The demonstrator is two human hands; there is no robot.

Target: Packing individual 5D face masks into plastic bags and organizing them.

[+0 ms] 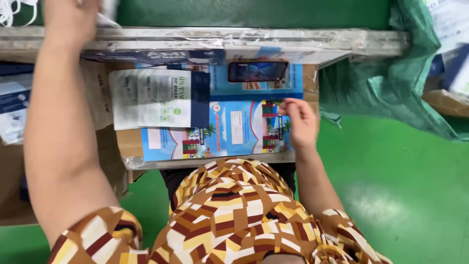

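Left hand: we see our left hand (73,17) stretched far up to the top edge of the view, over the plastic-wrapped shelf edge (244,36); it is blurred and partly cut off, with something pale at the fingers, so we cannot tell whether it grips or how far it is open.
Right hand: our right hand (299,122) lies loosely open, fingers lightly curled, fingertips touching the blue printed sheet (234,127); it clasps nothing.
Blue printed sheet: it lies flat on the small work surface in front of us, under plastic film.
Phone: a dark phone (257,71) lies just above the right hand, on the sheet's upper part.
White packet: a white and dark blue packet (156,98) rests on the sheet's left side.
Surroundings: green floor (391,186), green sack (381,83) at right, cardboard box (14,161) at left.
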